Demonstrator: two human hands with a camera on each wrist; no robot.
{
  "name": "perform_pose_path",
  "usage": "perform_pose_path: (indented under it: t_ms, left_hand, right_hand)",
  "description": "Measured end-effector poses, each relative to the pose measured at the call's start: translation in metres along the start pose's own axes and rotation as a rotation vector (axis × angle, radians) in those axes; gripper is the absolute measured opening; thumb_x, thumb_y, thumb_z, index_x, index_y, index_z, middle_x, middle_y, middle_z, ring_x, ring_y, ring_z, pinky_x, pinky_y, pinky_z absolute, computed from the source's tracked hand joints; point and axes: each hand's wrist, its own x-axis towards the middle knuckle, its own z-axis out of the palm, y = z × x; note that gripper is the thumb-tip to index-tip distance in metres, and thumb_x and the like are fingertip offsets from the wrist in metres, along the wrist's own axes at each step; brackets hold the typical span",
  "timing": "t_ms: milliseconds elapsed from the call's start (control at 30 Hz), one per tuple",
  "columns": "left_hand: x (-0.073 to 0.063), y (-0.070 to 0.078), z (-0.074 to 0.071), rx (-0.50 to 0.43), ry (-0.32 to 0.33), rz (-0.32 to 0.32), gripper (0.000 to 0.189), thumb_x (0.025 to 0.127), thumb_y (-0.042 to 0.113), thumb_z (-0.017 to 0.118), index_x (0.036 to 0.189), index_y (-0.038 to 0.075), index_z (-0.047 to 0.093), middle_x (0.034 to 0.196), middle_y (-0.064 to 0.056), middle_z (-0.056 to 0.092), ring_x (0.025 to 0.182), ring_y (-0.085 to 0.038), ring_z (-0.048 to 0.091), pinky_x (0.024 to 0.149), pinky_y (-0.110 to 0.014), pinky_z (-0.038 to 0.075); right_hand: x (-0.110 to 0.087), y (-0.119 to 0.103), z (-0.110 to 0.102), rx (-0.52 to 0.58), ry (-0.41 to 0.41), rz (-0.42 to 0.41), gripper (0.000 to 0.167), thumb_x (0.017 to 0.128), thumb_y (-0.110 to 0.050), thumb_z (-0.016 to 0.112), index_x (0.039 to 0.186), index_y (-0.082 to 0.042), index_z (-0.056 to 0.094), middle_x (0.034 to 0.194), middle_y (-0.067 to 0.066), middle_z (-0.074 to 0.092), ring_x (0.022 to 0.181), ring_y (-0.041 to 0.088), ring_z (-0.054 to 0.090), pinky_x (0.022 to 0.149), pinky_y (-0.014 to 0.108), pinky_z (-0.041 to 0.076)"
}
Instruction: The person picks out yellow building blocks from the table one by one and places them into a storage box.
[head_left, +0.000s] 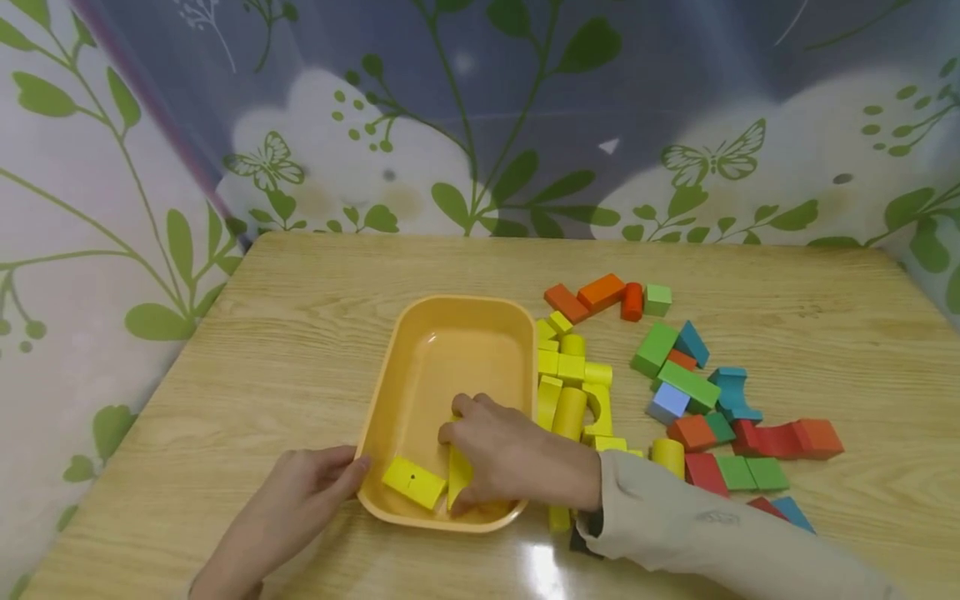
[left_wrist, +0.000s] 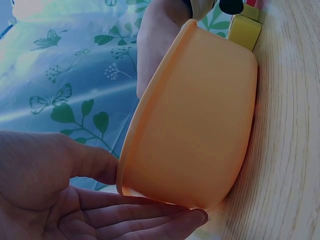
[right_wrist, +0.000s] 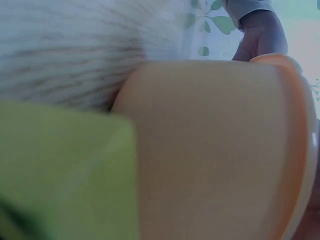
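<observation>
A yellow-orange plastic basin (head_left: 450, 329) sits on the table. My left hand (head_left: 292, 508) grips its near left rim, thumb over the edge and fingers along the outside wall, as the left wrist view of the basin (left_wrist: 200, 115) also shows. My right hand (head_left: 498, 450) reaches inside, fingers curled around a yellow block (head_left: 459, 475) at the near end. Its full shape is hidden by the hand. Beside it in the basin lies another yellow block (head_left: 414, 482), with a small dark dot on its face. The right wrist view shows only the basin's outside wall (right_wrist: 210, 145).
Several yellow blocks (head_left: 570, 408) crowd the basin's right side. Green (head_left: 690, 387), blue (head_left: 667, 404), red (head_left: 705, 473) and orange (head_left: 602, 292) blocks lie scattered farther right. A patterned wall covering (head_left: 337, 150) rises behind the table (head_left: 315, 333).
</observation>
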Motion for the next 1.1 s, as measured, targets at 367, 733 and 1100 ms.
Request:
perform_pose_path:
  t_ms: [367,733,1100]
  left_hand:
    - [0.002,0.001,0.003,-0.011,0.003,-0.081,0.033,0.099,0.024,0.055,0.117,-0.002,0.066,0.111,-0.011,0.07,0.107,-0.024,0.064,0.086,-0.044,0.055]
    - [0.001,0.002,0.003,0.001,0.002,-0.054,0.032,0.099,0.022,0.055,0.116,-0.004,0.066,0.113,-0.014,0.069,0.108,-0.027,0.064,0.086,-0.043,0.055]
    - [0.001,0.001,0.001,0.039,0.013,-0.028,0.029,0.099,0.021,0.056,0.113,-0.001,0.068,0.106,-0.008,0.071,0.102,-0.018,0.065,0.082,-0.037,0.056]
  right_hand:
    - [-0.004,0.005,0.0,0.016,0.0,-0.04,0.061,0.073,-0.045,0.082,0.123,-0.015,0.064,0.111,0.003,0.059,0.096,0.019,0.054,0.077,0.03,0.051]
    - [-0.047,0.057,-0.031,0.189,0.365,-0.068,0.038,0.079,-0.022,0.081,0.112,-0.012,0.066,0.118,0.004,0.063,0.112,0.025,0.056,0.093,0.041,0.05]
    - [-0.088,0.108,-0.021,0.144,0.221,0.119,0.047,0.075,-0.015,0.084,0.117,-0.006,0.064,0.122,0.013,0.062,0.116,0.037,0.054,0.094,0.053,0.048]
